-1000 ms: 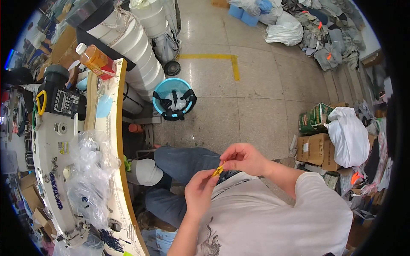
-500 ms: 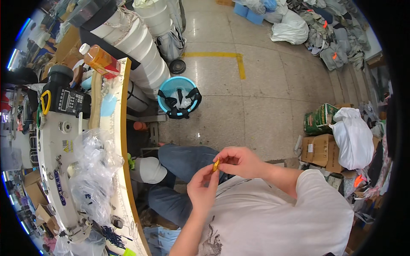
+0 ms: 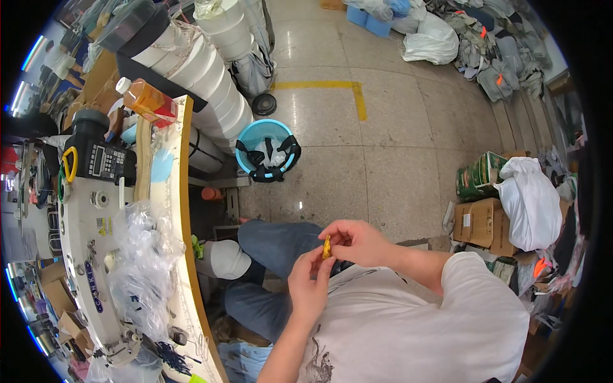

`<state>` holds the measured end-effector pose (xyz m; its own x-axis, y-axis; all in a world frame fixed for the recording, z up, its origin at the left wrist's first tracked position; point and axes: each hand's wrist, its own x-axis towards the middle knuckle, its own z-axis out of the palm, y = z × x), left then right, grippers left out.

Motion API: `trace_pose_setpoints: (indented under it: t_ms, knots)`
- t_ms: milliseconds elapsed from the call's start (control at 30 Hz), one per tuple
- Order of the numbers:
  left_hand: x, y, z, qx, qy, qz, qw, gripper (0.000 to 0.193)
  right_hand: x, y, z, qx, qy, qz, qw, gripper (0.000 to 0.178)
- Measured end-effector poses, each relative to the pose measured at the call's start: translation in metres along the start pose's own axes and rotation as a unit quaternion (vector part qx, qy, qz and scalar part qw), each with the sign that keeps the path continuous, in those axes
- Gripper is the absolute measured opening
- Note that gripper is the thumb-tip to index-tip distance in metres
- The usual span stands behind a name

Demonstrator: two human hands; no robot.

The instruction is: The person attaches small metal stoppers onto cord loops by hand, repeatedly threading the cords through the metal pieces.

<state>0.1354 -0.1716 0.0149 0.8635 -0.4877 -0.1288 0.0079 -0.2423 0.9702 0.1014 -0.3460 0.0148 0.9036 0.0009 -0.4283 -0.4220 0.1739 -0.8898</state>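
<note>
Yellow piece (image 3: 327, 247): small, held between both hands above the lap
Left hand (image 3: 310, 284): grip pinched on its lower end
Right hand (image 3: 359, 243): grip closed on it from the other side
Counter (image 3: 181, 159): at left, carrying a white sewing machine (image 3: 76, 223), clear plastic (image 3: 143, 268) and a bottle (image 3: 150, 102)
Basket (image 3: 258, 132): blue, on the floor (image 3: 325, 185) beyond the knees

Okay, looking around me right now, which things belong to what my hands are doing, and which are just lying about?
In use:
- small gold-coloured object, at the fingertips of the left hand and right hand

Apparently just lying about, untouched:
- orange-and-red bottle
- crumpled clear plastic
- blue basket
- cardboard box
</note>
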Motion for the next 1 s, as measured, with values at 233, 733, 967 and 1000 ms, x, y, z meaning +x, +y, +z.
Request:
trace_pose_setpoints:
  t_ms: [233,733,967,1000]
  knots:
    - [0.009,0.0,-0.001,-0.175,-0.031,-0.193,0.965,0.025,0.005,0.0,-0.007,0.075,-0.024,-0.006,0.997,0.034]
    - [0.02,-0.009,0.002,-0.052,0.004,-0.072,0.996,0.019,0.015,-0.012,-0.005,-0.128,0.038,-0.069,0.989,0.017]
    - [0.02,0.002,-0.001,-0.236,0.011,-0.201,0.951,0.017,0.017,-0.006,-0.001,-0.221,0.056,-0.17,0.959,0.016]
    - [0.021,0.004,-0.003,-0.236,0.011,-0.202,0.951,0.017,0.016,-0.007,0.0,-0.22,0.055,-0.17,0.959,0.016]
